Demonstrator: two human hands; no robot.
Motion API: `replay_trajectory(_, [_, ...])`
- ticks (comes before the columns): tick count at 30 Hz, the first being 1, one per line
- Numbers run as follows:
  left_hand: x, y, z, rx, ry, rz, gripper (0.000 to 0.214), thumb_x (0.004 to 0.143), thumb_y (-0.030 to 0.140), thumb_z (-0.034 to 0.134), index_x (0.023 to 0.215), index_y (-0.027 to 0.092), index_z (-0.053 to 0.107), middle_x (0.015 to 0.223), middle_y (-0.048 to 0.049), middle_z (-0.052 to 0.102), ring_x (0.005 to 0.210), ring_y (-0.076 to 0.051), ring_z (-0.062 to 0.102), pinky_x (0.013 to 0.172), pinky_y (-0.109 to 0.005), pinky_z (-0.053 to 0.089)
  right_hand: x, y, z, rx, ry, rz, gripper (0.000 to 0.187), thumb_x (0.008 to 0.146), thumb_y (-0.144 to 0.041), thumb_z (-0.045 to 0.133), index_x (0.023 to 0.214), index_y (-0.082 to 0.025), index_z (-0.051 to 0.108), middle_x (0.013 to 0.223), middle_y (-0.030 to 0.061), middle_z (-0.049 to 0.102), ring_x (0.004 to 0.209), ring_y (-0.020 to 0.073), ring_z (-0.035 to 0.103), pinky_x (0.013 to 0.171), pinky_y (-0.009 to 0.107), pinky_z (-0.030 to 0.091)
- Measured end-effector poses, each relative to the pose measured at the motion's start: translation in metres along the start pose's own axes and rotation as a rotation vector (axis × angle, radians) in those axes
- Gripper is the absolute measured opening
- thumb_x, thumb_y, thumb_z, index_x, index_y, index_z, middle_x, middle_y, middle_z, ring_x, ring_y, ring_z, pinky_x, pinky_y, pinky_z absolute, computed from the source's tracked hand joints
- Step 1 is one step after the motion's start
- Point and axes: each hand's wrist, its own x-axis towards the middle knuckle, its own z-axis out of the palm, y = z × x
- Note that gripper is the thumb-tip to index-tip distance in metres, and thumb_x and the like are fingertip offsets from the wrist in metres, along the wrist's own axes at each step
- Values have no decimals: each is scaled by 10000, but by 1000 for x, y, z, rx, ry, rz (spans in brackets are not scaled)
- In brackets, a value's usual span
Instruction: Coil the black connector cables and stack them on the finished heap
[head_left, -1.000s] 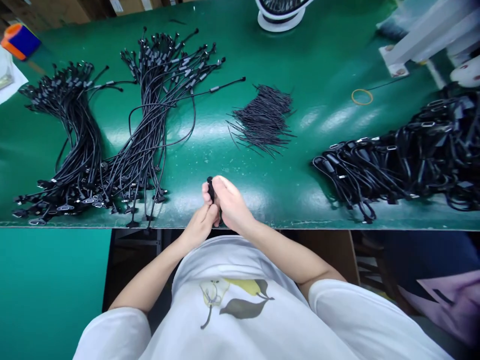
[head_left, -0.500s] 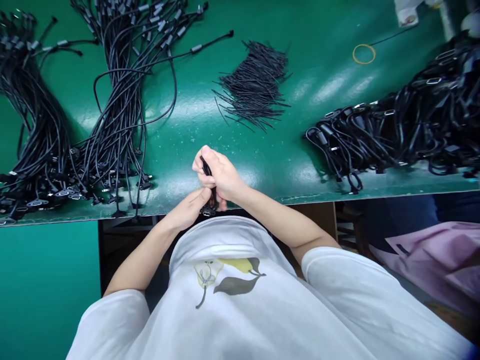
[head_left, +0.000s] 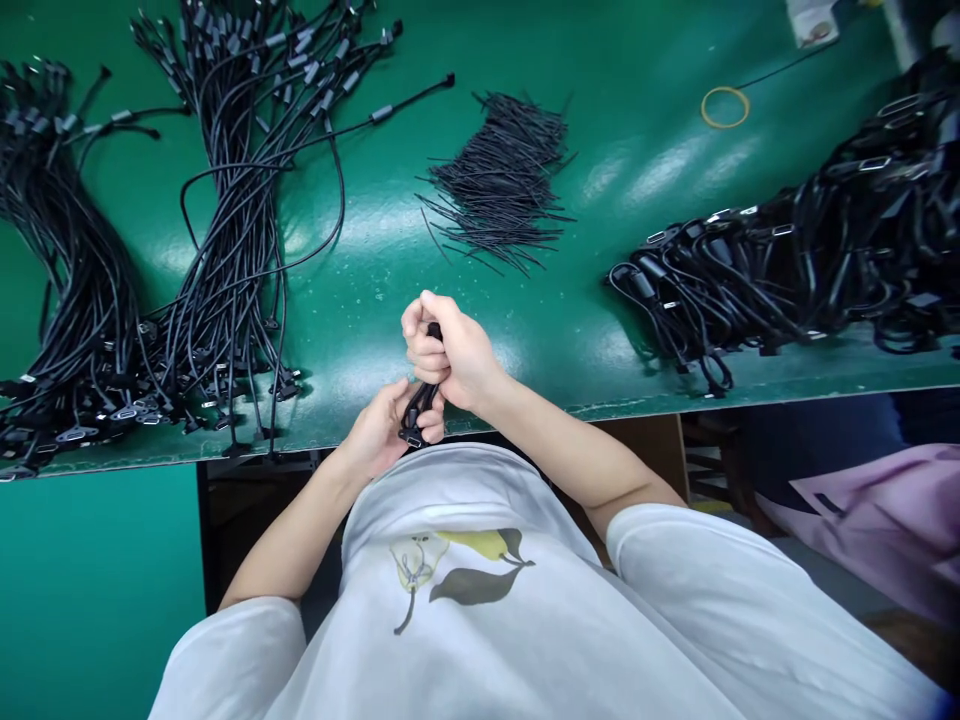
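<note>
Head view: right hand (head_left: pixel 459 355) and left hand (head_left: pixel 377 428) both grasp one folded black cable (head_left: pixel 420 404), its fastening unclear; straight cables (head_left: pixel 232 185) left of the grip apparently remain, folded bundles (head_left: pixel 817 270) to its right look done.

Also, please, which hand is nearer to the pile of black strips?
The right hand: it is on the person's side of the pile, apart from it. The left hand is farther left and closer to the body.
</note>
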Motion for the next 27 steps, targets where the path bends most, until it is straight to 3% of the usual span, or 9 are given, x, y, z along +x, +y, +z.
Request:
replay_trajectory(5, [4, -1, -3, 11, -26, -18, 289, 750, 339, 773, 802, 88, 640, 666, 6, 454, 605, -91, 469, 590, -223, 400, -4, -2, -6, -47, -39, 24, 447, 937, -534, 433, 660, -183, 429, 461, -119, 187, 381, 20, 74, 333, 133, 112])
replay_trajectory(8, [7, -4, -5, 104, -28, -35, 339, 745, 398, 778, 812, 100, 631, 617, 36, 405, 551, -77, 402, 556, -225, 356, -6, 1, -13, -70, -123, 38, 456, 913, -548, 466, 649, -176, 444, 453, -119, 203, 372, 17, 88, 330, 134, 114])
replay_trajectory(14, [11, -11, -13, 691, 12, 112, 431, 874, 554, 574, 794, 132, 602, 605, 17, 463, 577, -107, 409, 592, -265, 323, -10, 11, -25, -125, -166, 13, 472, 908, -579, 450, 672, -171, 471, 462, -121, 216, 362, 21, 101, 336, 151, 105])
replay_trajectory(16, [11, -11, -14, 734, 54, 151, 449, 876, 578, 550, 773, 142, 581, 574, 32, 431, 542, -100, 367, 559, -262, 287, -13, 5, -30, -230, -159, -68, 460, 945, -558, 389, 718, -171, 491, 487, -107, 271, 357, 33, 203, 353, 161, 206])
replay_trajectory(18, [10, -8, -14, 632, 122, 190, 450, 847, 587, 584, 738, 152, 548, 562, 49, 380, 516, -89, 326, 525, -253, 254, -15, -11, -40, -505, -148, -253, 393, 971, -485, 382, 828, -164, 558, 599, -48, 475, 484, 70, 466, 498, 201, 419])
replay_trajectory(20, [9, -1, -14, 488, 194, 251, 446, 802, 571, 649, 704, 157, 516, 572, 58, 343, 506, -76, 302, 504, -240, 241, -11, -39, -59, -935, -37, -511, 284, 972, -375, 431, 956, -164, 619, 881, 42, 637, 839, 133, 619, 807, 283, 499])
replay_trajectory(22, [8, 7, -13, 373, 248, 306, 442, 771, 539, 698, 680, 159, 491, 575, 64, 321, 500, -65, 289, 493, -226, 244, 1, -72, -84, -1356, 246, -673, 243, 966, -280, 447, 1034, -163, 649, 1096, 92, 636, 1068, 186, 575, 979, 341, 430])
replay_trajectory(25, [10, 12, -9, 298, 236, 311, 441, 748, 515, 732, 675, 155, 489, 574, 63, 328, 497, -57, 287, 487, -215, 254, 28, -114, -117, -1757, 734, -549, 246, 951, -224, 462, 1079, -133, 651, 1197, 152, 586, 1090, 254, 545, 936, 387, 432])
replay_trajectory(27, [11, 10, -6, 276, 206, 296, 425, 751, 506, 736, 696, 147, 515, 580, 61, 336, 501, -57, 297, 494, -213, 264, 45, -127, -129, -1916, 852, -382, 219, 926, -190, 495, 1045, -94, 652, 1183, 191, 576, 1049, 280, 543, 878, 395, 437])
